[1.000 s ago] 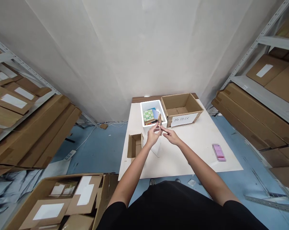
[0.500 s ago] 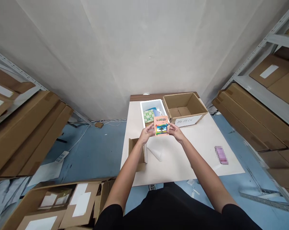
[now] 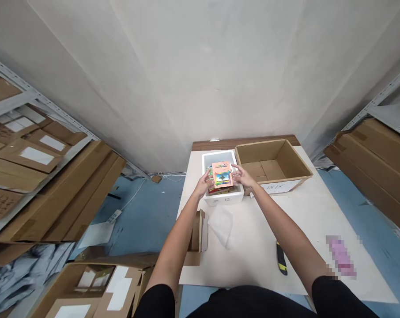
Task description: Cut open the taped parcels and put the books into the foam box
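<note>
A pink book (image 3: 222, 171) with a tree picture on its cover is over the white foam box (image 3: 223, 198). My left hand (image 3: 204, 183) grips the book's left edge, and my right hand (image 3: 243, 177) grips its right edge. Other books or booklets show in the box beneath it, mostly hidden by the book and my hands. Crumpled translucent wrapping (image 3: 221, 223) lies on the table, nearer to me than the foam box. Left of the wrapping stands an open small cardboard box (image 3: 196, 238).
A large open cardboard box (image 3: 273, 163) with a white label adjoins the foam box on the right. A black and yellow box cutter (image 3: 281, 258) and a blurred pink item (image 3: 341, 257) lie on the table (image 3: 253, 247). A carton of boxes (image 3: 97, 287) stands at lower left.
The book has gone from in front of the foam box to over it, still between both hands. My view has shifted, bringing the box cutter into sight.
</note>
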Tool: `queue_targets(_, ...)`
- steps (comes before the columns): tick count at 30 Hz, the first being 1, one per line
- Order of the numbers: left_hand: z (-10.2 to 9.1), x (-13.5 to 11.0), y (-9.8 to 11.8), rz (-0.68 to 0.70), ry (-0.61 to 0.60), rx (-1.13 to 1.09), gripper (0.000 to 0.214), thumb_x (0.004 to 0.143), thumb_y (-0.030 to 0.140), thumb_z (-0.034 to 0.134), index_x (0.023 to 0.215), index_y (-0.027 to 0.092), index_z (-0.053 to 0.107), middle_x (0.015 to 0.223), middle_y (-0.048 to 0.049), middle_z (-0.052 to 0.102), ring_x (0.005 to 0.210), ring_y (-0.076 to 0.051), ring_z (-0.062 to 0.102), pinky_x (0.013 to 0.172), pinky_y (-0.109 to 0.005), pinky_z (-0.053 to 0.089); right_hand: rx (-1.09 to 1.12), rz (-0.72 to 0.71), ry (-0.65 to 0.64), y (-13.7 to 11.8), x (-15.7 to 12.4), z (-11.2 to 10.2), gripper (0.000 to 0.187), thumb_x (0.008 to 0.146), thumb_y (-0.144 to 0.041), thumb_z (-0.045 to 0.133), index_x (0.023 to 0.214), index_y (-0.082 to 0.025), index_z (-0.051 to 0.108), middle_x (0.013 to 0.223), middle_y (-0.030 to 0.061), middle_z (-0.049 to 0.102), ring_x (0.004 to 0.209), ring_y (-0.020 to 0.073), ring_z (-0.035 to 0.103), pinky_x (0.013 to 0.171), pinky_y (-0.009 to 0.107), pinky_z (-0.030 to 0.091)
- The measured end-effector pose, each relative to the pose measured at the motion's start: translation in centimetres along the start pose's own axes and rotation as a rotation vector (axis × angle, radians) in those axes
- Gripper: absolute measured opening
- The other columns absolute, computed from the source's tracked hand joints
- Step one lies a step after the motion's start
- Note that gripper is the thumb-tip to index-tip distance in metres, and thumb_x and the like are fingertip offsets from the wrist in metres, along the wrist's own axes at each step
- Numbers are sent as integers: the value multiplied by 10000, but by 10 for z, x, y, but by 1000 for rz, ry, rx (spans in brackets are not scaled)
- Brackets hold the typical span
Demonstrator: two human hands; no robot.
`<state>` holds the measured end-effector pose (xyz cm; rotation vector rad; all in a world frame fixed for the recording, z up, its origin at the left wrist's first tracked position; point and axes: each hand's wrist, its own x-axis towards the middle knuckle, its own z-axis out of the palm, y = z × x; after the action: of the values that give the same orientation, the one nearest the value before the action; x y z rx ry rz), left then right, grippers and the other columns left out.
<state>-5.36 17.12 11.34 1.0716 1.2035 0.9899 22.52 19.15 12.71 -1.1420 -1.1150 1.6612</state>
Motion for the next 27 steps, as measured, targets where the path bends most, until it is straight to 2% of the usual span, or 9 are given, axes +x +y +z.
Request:
queue_targets(3,0,4,-6,26,184,137,978,829,226,825,1683,310,355,1461,-153,620,1198,-239,672,972,-364,578,-100,66,179,10,7,-12,853,701,-166,759,1513,-317,548,1154,55,719,1035,221,700,886,378,605)
queue_targets(5,0,-10,-17,50,215,196,959,837,229,820,1679,297,365,1448,-145,634,1194,-233,671,980,-358,570,-134,91,215,24,-4,-17,826,724,-199,760,1514,-311,548,1193,67,721,1065,227,696,893,379,601)
queue_targets(9,5,-65,-59,52,132,280,832,862,241,788,1628,237,465,1362,-121,691,1061,-199,710,999,-362,564,-100,105,191,61,-53,-11,733,759,-257,775,1464,-309,581,1174,64,748,1089,231,698,882,379,606)
queue_targets(13,32,-119,-116,-75,-13,468,718,882,268,763,1567,230,553,1438,-135,657,1110,-233,716,1054,-380,543,-89,204,217,114,-118,9,617,793,-280,755,1396,-300,626,1161,67,760,1069,227,711,890,389,608)
queue_targets(17,71,-148,-172,-248,-195,689,867,802,269,820,1604,228,491,1679,-164,429,1483,-345,496,1210,-432,424,-162,336,295,173,-192,24,661,817,-299,724,1466,-319,601,1323,88,706,1147,222,691,930,376,598)
queue_targets(20,87,-157,-207,-309,-175,784,973,742,272,843,1627,234,440,1798,-168,142,1619,-442,225,1244,-538,364,-253,437,327,210,-243,29,744,842,-314,713,1563,-354,531,1524,109,590,1278,235,644,982,379,574)
queue_targets(23,82,-158,-237,-235,-95,819,975,733,260,820,1625,194,431,1805,-195,34,1636,-499,43,1242,-632,308,-328,529,280,234,-278,33,798,882,-334,695,1637,-363,440,1655,140,464,1384,262,586,1014,413,556)
queue_targets(25,73,-157,-255,-223,-106,821,955,738,249,796,1619,181,433,1793,-213,100,1632,-494,56,1236,-636,303,-364,573,244,245,-289,35,823,897,-347,693,1663,-371,393,1700,155,401,1414,275,564,1013,423,555)
queue_targets(27,65,-159,-270,-228,-136,806,921,760,259,768,1617,193,435,1757,-212,236,1614,-452,166,1225,-593,337,-374,604,234,255,-289,36,855,896,-351,705,1678,-376,361,1717,163,371,1412,279,568,1002,419,561)
